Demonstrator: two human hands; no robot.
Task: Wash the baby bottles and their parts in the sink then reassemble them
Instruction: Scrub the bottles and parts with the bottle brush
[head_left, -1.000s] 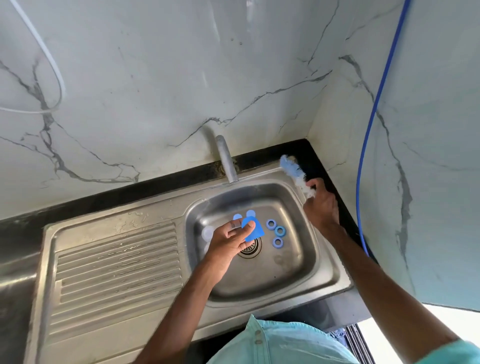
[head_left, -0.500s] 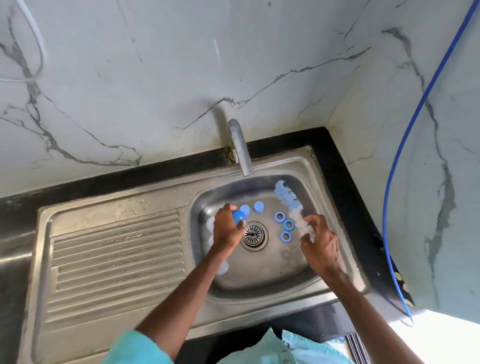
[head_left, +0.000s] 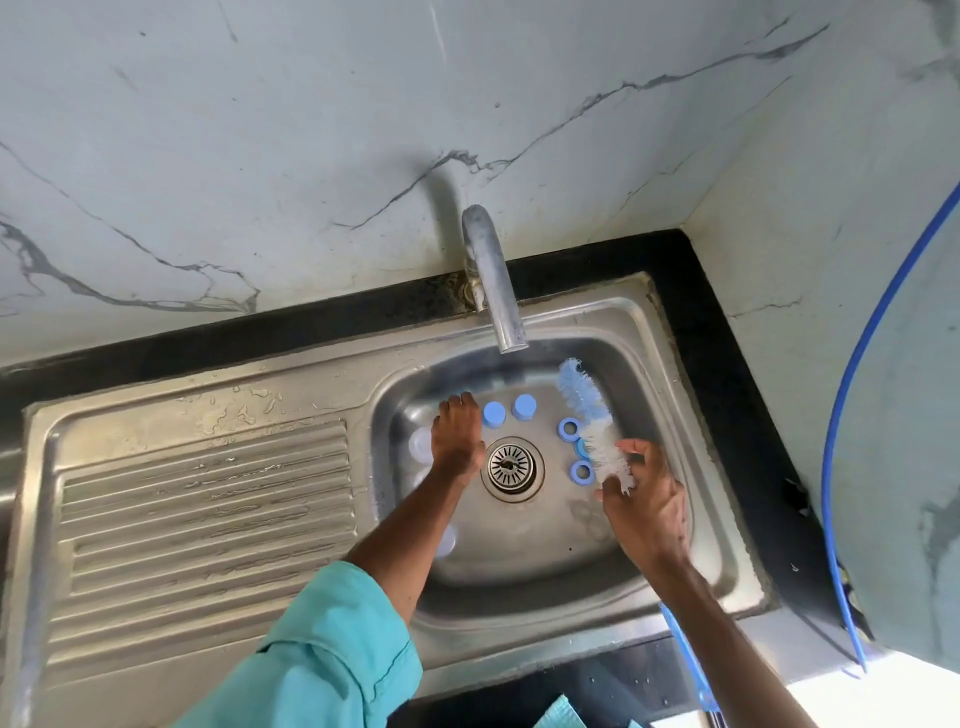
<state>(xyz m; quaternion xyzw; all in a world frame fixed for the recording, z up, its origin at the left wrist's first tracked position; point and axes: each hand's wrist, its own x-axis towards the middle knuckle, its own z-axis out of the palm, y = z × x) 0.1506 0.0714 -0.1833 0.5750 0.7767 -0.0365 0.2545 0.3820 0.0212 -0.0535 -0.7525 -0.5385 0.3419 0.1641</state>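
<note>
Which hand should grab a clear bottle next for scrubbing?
Left, likely: the left hand is right beside the clear bottles, while the right hand grips the bottle brush.

The brush (head_left: 597, 434) hides part of the middle blue ring (head_left: 580, 447)

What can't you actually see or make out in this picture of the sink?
In the head view:
- Under the left hand: its back faces the camera, hiding the palm and anything held.
- Clear bottle parts: half behind that hand, too see-through to name.
- Middle blue ring: mostly covered by the bottle brush.
- Its handle: mostly hidden beneath the right hand and forearm.
- Tap: whether water runs is too faint to tell.
</note>
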